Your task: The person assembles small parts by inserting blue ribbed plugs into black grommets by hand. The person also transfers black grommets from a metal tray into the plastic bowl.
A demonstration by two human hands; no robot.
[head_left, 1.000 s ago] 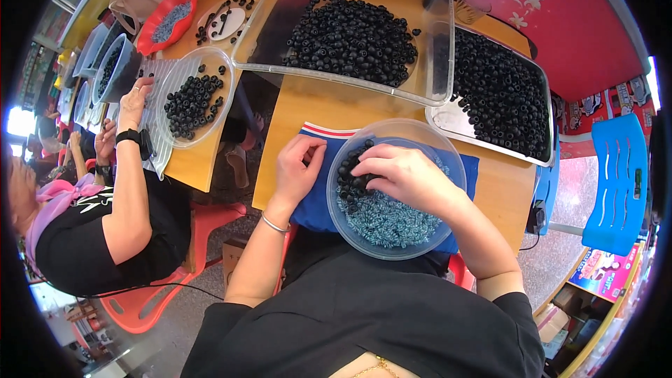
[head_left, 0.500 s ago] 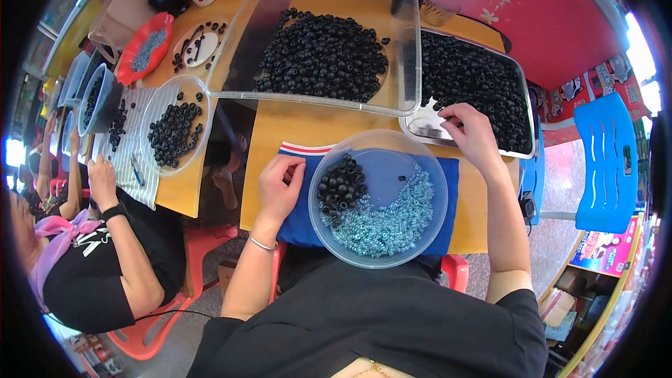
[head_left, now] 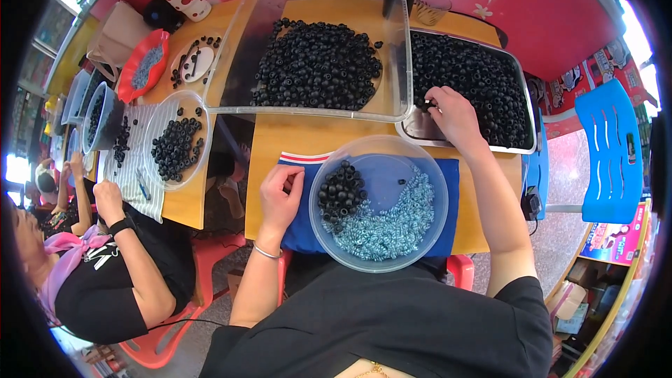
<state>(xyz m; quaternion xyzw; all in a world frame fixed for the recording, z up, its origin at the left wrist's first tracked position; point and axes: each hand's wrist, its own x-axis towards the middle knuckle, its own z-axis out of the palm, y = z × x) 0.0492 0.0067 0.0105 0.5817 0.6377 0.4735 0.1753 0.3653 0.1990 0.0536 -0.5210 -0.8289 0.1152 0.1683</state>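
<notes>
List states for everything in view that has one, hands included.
Bowl: open, black beads heaped left, pale blue pieces beside them.
Metal tray: open, mostly covered with black beads, bare patch near left.
Clear bin: open, black beads heaped inside.
Blue cloth: spread under bowl.
Red dish: open, holding grey-blue pieces.
Right hand: fingers bent over tray's left part; grip unclear.
Left hand: fingers curled, left of bowl; grip unclear.

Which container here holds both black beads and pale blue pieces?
The round bowl on the blue cloth; the clear box, metal tray and left bowl show only black beads.
</notes>
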